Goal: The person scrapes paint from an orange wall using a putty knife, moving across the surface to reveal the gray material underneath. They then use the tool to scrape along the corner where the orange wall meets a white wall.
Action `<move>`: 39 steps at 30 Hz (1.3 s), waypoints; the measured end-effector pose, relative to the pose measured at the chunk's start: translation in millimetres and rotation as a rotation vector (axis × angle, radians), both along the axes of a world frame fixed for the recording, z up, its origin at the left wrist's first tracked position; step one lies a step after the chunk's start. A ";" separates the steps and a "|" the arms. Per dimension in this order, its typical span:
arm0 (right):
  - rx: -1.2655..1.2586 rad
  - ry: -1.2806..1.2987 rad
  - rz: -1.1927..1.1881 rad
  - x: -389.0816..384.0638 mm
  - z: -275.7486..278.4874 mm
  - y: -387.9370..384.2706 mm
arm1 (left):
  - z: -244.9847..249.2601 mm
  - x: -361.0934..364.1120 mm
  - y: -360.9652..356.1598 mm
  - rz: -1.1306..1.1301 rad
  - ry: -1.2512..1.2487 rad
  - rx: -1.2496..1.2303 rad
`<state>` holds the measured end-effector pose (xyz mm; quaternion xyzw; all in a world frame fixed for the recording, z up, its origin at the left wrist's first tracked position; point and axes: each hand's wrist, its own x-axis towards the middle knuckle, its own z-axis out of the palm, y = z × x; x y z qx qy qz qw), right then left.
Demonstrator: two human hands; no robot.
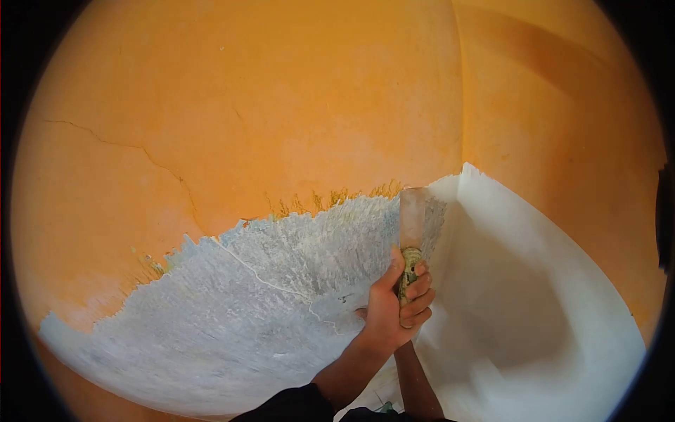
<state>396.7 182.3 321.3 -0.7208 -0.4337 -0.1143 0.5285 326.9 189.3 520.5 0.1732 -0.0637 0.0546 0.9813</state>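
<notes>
My left hand [387,309] is closed around the worn, yellowish handle of a scraper [412,216], thumb on the left and fingers curled round from the right. The scraper points upward, its flat blade against the wall near the corner. The blade's top edge lies at the border between orange paint [281,105] and the rough grey surface [232,323]. Behind my left wrist passes my right forearm; most of my right hand [361,313] is hidden there, with only a fingertip showing to the left of the wrist.
A vertical corner divides the wall; on its right side a smooth white area [506,281] lies below orange paint. A thin crack [144,148] runs down the orange part and continues as a pale line [260,276] over the grey.
</notes>
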 end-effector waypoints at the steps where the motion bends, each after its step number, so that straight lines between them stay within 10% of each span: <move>1: -0.002 -0.002 0.000 0.7 0.2 -2.5 | -4.3 0.0 1.9 0.002 -0.025 -0.030; 39: 0.021 0.022 0.030 -0.6 -0.9 4.9 | -21.6 7.2 -0.2 -0.018 -0.075 -0.032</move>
